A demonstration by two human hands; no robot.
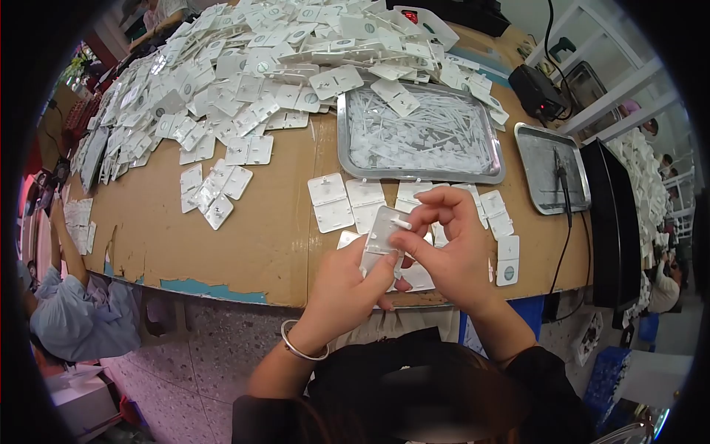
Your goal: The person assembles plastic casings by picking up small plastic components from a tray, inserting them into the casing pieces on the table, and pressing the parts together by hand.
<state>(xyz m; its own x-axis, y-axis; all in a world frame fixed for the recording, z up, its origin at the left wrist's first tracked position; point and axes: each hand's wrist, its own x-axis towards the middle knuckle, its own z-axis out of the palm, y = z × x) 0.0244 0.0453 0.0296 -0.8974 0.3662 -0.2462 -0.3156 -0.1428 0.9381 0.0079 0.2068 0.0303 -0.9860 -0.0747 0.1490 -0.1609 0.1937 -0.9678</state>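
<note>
white plastic plate [380, 231], gripped by the left hand [342, 287] above the table [277, 244], is best kept steady while the right hand [456, 251], fingers curled at its peg [400, 223] (pinching or merely touching, i cannot tell), works straight.

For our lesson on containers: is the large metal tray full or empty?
Not empty: white plastic pieces spread across the large metal tray; their depth is unclear.

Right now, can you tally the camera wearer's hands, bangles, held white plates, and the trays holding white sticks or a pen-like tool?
Hands: 2, left hand and right hand
Bangles: 1, silver bangle
Held white plates: 1, white plate
Trays: 2, stick-filled tray and smaller tray with pen-like tool
Total: 6
</note>
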